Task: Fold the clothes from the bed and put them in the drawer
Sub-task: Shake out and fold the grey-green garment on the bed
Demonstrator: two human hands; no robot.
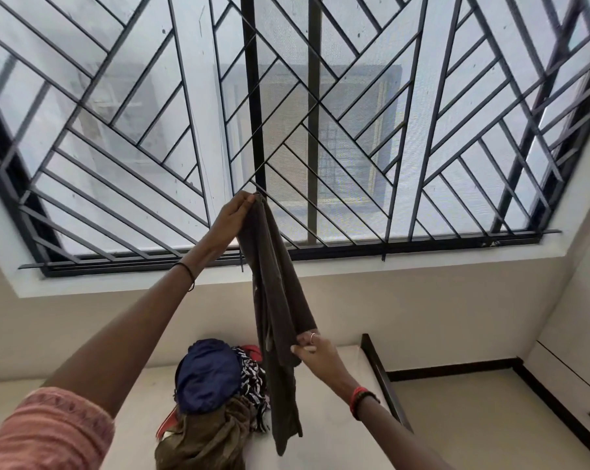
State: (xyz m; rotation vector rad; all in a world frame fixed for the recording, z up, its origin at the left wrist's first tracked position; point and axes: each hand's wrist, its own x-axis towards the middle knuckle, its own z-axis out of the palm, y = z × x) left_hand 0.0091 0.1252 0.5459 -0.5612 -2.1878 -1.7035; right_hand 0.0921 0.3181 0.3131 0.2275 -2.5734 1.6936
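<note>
Bed (331,435) under window: left hand (232,215) pinches brown garment (273,283) top, right hand (315,351) grips midway; dangling tail may snag clothes pile (212,378).

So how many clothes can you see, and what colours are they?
Grey-brown garment, held up by the left hand and right hand: 1
Navy blue garment: 1
Black-and-white patterned garment: 1
Red garment: 1
Olive-brown garment: 1
Total: 5 that show; more may be hidden underneath.
</note>
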